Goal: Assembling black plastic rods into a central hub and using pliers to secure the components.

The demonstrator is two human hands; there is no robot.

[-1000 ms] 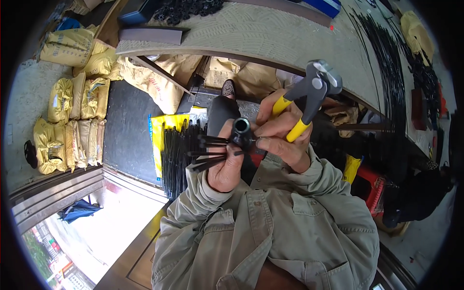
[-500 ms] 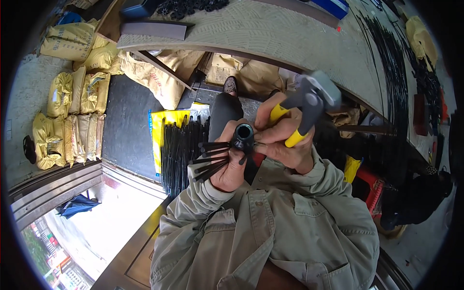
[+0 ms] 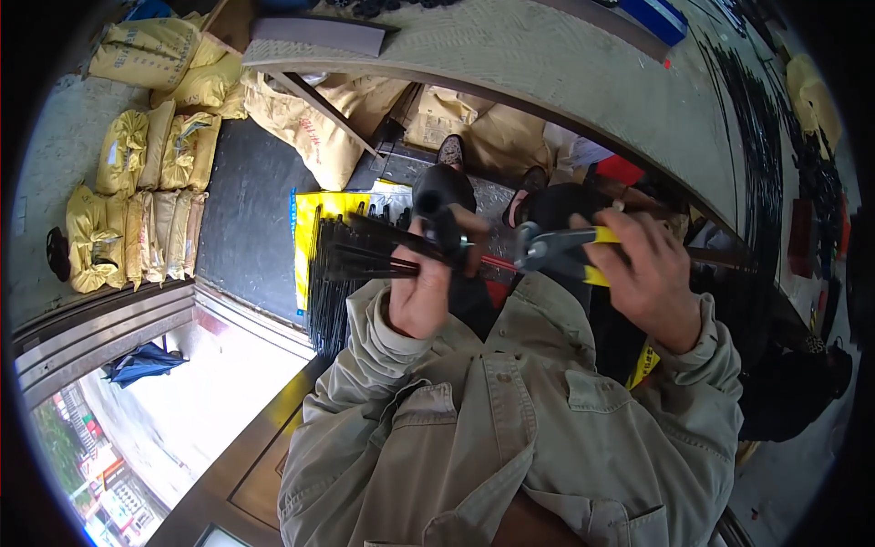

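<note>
My left hand (image 3: 421,299) is closed around a blurred black tubular hub (image 3: 443,228), which has several thin black rods (image 3: 369,253) sticking out to the left. My right hand (image 3: 645,278) grips pliers (image 3: 561,241) with yellow and grey handles. The metal jaws point left toward the hub, with a small gap between. A thin reddish strand (image 3: 497,263) shows in that gap; whether the jaws hold it I cannot make out. A bundle of similar black rods (image 3: 333,296) stands beside my left forearm, on a yellow sheet (image 3: 303,255).
Ahead runs a long workbench (image 3: 510,68) with a blue box (image 3: 654,18) and black rods (image 3: 756,137) on it. Yellow sacks (image 3: 118,242) are stacked at the left by the wall. An open doorway (image 3: 228,392) lies at the lower left, with a blue umbrella (image 3: 146,363) outside.
My right hand has drawn away to the right from the hub, and the pliers have swung round so their jaws face left. My left hand still holds the hub, now tilted.
</note>
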